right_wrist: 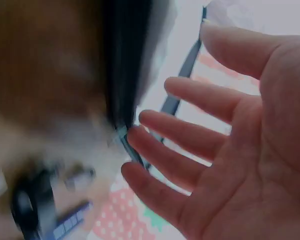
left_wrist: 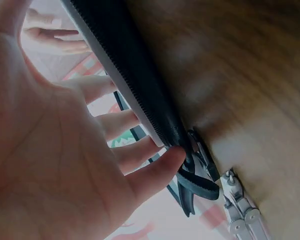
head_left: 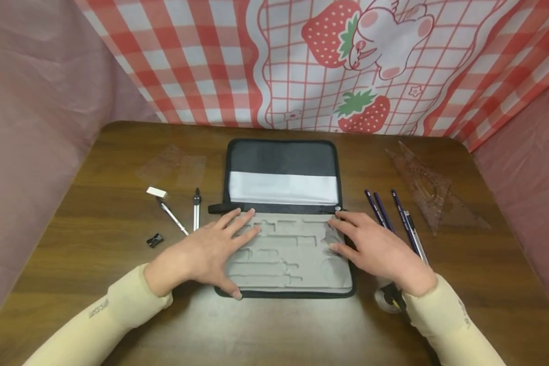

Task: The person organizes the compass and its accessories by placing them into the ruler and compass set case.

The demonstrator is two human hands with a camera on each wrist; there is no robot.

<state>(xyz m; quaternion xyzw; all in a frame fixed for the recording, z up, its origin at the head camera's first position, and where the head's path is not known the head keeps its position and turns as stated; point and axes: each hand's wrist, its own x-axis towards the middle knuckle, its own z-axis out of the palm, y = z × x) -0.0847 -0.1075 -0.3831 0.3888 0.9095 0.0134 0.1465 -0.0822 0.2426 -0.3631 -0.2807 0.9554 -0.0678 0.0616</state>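
Observation:
A black zip case lies unfolded on the table, its lid toward the back. Its near half holds a grey moulded tray with shaped hollows and nothing fitted in them. My left hand spreads over the tray's left side, thumb at the front edge. Over the right side is my right hand, fingers loosely extended to the tray's right part. In the left wrist view, straight fingers lie along the zipped edge near a fabric tab. The right wrist view shows the fingers extended beside the blurred case edge.
Left of the case lie a compass, a slim white-and-dark tool, a white eraser, a black sharpener and clear plastic templates. Rightward are dark blue pencils, a silver pen-like tool, clear set squares and a tape roll.

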